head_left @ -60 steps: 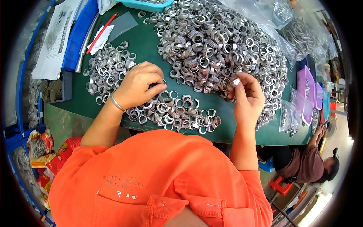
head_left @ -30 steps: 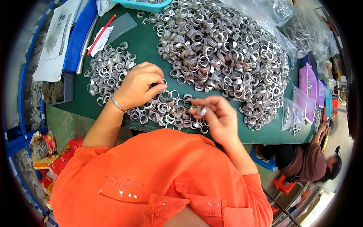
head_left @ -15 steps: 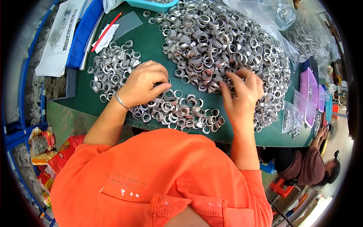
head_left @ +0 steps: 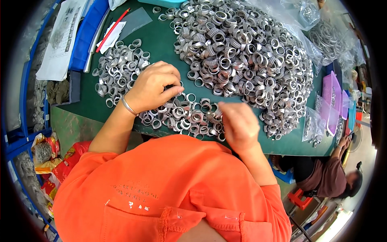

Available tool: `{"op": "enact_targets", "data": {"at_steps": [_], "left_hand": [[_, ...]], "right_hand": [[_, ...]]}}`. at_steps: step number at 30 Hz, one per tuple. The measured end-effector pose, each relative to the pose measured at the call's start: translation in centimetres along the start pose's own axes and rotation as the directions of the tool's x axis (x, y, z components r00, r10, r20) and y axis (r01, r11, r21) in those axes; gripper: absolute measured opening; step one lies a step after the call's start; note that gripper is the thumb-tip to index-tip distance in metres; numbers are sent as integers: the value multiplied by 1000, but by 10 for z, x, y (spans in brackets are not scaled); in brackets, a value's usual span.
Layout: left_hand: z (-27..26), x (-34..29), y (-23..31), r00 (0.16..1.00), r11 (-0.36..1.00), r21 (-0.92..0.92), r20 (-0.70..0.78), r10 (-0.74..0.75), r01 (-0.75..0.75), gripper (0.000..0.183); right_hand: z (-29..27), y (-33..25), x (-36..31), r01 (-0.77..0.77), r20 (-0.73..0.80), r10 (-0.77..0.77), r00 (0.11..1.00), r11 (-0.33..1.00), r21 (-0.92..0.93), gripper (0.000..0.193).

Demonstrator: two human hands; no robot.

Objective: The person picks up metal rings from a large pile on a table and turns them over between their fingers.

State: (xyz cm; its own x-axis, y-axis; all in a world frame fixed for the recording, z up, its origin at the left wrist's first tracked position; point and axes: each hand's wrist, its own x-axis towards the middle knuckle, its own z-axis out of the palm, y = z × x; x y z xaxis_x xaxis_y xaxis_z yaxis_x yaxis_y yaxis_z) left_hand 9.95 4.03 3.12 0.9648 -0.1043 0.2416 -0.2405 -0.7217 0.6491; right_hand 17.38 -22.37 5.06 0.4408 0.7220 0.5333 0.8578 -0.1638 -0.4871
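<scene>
Metal rings with textured outer bands lie in three groups on the green table. The large heap (head_left: 242, 52) fills the far middle and right, a smaller pile (head_left: 119, 68) lies at the left, and a loose low pile (head_left: 185, 115) spreads along the near edge. My left hand (head_left: 155, 86), with a bangle on its wrist, is closed between the left and near piles. A ring shows partly at its thumb and fingertips. My right hand (head_left: 242, 125) is at the right end of the near pile, fingers bent inward. Motion blurs it, and what it holds cannot be made out.
A red pencil (head_left: 113, 30) and white paper (head_left: 112, 37) lie at the far left by a blue bin (head_left: 86, 36). Clear plastic bags (head_left: 298, 16) and a purple basket (head_left: 330, 101) stand at the right. Another person (head_left: 326, 177) sits beyond the right end.
My right hand has moved from the edge of the large heap toward me and leftward, to the near pile. My left hand has barely shifted.
</scene>
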Motion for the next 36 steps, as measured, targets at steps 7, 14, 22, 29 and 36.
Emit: {"op": "enact_targets", "data": {"at_steps": [7,14,22,29,36], "left_hand": [[0,-1,-2,1000,1000,-11,2,-4,4,12],[0,0,-1,1000,1000,-4,11,-5,5,12],[2,1,-1,1000,1000,-14,4,-4,4,12],[1,2,-1,1000,1000,-9,13,-6,6,12],[0,2,2,999,999,4,16,-37,37,10]], "right_hand": [[-6,17,1,10,-26,-15,1000,982,-190,31],[-19,26,14,-222,-115,190,975,849,-479,21],[-24,30,11,-251,-228,187,956,923,-292,14],[-26,1,-10,-694,161,787,596,403,596,12],[-27,5,-22,-693,267,803,533,233,682,13]]}}
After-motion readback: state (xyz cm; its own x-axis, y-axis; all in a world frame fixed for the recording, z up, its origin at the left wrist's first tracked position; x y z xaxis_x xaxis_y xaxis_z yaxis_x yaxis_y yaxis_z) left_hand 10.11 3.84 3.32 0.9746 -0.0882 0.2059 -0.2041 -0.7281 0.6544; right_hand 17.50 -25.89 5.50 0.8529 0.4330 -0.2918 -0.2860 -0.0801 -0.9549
